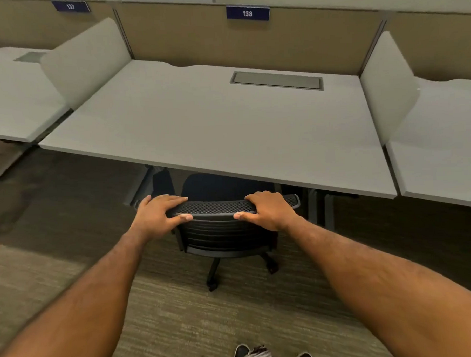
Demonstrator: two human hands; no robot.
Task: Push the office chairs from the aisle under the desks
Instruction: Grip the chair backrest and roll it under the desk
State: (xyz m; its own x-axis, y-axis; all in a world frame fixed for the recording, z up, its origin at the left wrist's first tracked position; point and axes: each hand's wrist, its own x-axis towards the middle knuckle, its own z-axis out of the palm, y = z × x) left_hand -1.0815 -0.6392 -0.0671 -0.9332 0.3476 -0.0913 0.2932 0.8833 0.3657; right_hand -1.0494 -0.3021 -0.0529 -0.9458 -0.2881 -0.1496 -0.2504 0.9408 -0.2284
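Table point(213, 130) 138: chair point(226, 240) at the near edge, seat partly under it, backrest point(219, 206) out on the aisle side, its top parallel to that edge. Left hand point(160, 214) and right hand point(268, 210) grip its two ends, equally near. Fingers point(173, 200) curl over the top, thumbs on the near face. Push likely goes straight toward the far edge.

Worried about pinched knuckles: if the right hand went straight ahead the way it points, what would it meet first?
Probably the desk front edge, just beyond the chair backrest that the right hand grips. Whether it would pass under instead is unclear.
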